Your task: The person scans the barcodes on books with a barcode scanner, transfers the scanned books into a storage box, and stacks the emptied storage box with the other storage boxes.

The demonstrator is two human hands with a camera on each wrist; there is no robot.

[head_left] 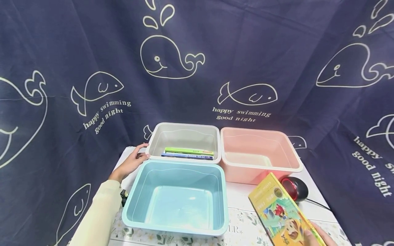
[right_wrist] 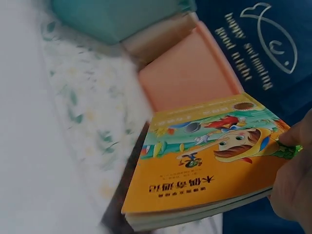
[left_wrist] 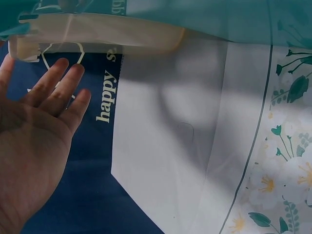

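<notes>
My right hand [head_left: 318, 235] pinches a children's book [head_left: 278, 212] by its edge, thumb on the cover. The cover is yellow and orange with a cartoon child in a yellow hat, and the book is tilted in front of the pink bin [head_left: 261, 172]. In the right wrist view the thumb lies over the book [right_wrist: 195, 170] at its right side. My left hand [head_left: 130, 164] rests its fingertips at the left rim of the grey bin [head_left: 186, 126]. Its fingers [left_wrist: 51, 92] look nearly straight in the left wrist view. Two books [head_left: 187, 153], one green-edged and one blue-edged, stand inside the grey bin.
A light blue bin [head_left: 175, 230] stands in front of the grey one, with its bottom bare. By the pink bin sits a black rounded device [head_left: 300, 189] with a red glow and a cable. A dark blue fish-print curtain [head_left: 184, 99] hangs behind the white table [head_left: 238, 194].
</notes>
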